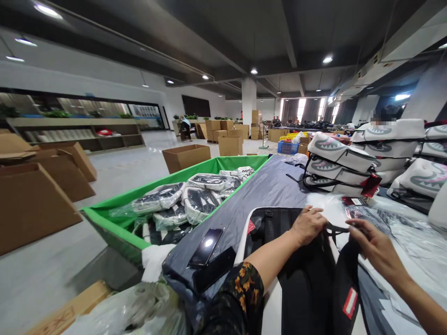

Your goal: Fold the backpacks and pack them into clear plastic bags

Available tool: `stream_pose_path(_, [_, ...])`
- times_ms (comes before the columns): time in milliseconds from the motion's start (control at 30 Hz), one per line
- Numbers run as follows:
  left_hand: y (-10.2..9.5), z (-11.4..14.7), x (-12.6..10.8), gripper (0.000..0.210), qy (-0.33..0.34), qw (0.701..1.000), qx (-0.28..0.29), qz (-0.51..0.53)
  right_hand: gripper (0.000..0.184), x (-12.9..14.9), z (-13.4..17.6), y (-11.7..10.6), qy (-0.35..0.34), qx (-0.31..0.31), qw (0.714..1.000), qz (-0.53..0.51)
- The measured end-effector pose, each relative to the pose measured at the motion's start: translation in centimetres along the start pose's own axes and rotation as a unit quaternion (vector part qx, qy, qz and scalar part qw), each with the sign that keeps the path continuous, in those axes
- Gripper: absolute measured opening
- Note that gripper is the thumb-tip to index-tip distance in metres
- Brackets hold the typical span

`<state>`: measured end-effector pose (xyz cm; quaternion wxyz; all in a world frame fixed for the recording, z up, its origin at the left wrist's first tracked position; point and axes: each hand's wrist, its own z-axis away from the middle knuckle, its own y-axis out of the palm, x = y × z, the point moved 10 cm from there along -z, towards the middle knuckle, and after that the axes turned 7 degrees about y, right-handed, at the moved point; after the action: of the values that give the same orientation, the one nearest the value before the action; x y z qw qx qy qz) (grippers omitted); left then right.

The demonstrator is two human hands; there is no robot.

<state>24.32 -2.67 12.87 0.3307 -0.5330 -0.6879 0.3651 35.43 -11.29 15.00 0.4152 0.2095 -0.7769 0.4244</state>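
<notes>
A white backpack (275, 298) with a black padded back lies in front of me, back panel up. My left hand (309, 225) is closed at its upper part, fingers curled by a thin black strap that runs across to the right. Between thumb and fingers, my right hand (370, 242) pinches the top of a black shoulder strap (345, 279) with a red and white label. The exact grip of the left fingertips is partly hidden. Clear plastic bags (401, 232) lie just beyond the right hand.
Stacked white shark-mouth backpacks (338, 158) stand at the right. A green-rimmed bin (115, 202) on the left holds several bagged backpacks (200, 202). A phone (206, 246) lies on the grey table cover (258, 186). Cardboard boxes (35, 204) stand on the floor; a person (185, 125) bends far back.
</notes>
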Motion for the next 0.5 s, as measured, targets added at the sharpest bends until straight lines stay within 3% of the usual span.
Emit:
stream_pose_path(67, [-1.5,1.5,1.4,0.024,-0.089,0.995,0.003,-0.041,0.058,-1.2,-1.7,-1.0,0.049,-0.012,0.996,-0.075])
stream_pose_path(133, [-2.9,3.6,1.1,0.026,-0.131,0.988,0.030,-0.080,0.059,-2.1,-3.3,-0.5,0.079,0.006,0.987,-0.142])
stream_pose_path(233, [-3.9,7.6,-2.9,0.019,-0.097,0.985,0.102,-0.098,0.063,-2.3,-4.9,2.3,0.099,0.079,0.974,-0.190])
stream_pose_path(333, [-2.1,12.6,-8.2,0.006,-0.076,0.977,0.196,0.046,0.070,-1.8,-5.5,5.3,0.111,0.164,0.959,-0.202])
stream_pose_path(400, [0.2,16.1,-10.6,0.013,-0.169,0.927,0.225,0.247,0.073,-0.9,-5.5,7.2,0.086,0.234,0.948,-0.198])
stream_pose_path(500, [3.5,19.8,-12.6,0.015,-0.349,0.777,0.163,0.498,0.074,0.8,-5.6,9.0,-0.005,0.279,0.946,-0.163])
